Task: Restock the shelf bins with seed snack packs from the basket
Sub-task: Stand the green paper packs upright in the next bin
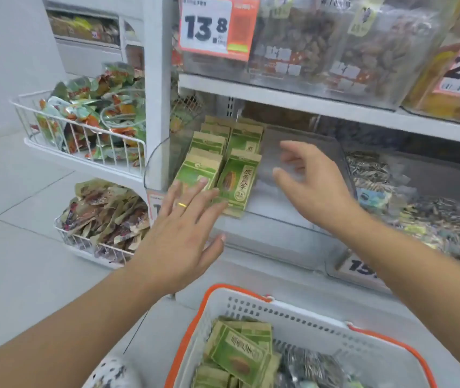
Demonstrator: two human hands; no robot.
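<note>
Green and tan seed snack packs (237,175) stand in two rows at the left side of a clear shelf bin (315,152). My left hand (184,233) has its fingers spread, the fingertips resting on the front packs. My right hand (313,183) hovers open over the bare right part of the same bin, holding nothing. Below, a white basket with an orange rim (301,315) holds more green seed packs (240,357) and some dark striped packs (307,365).
A neighbouring clear bin (419,197) to the right holds dark sunflower seed packs. Left of the shelf post, two white wire baskets (83,130) (97,242) are heaped with snack packets. Price tags (215,26) hang on the upper shelf bins of nuts.
</note>
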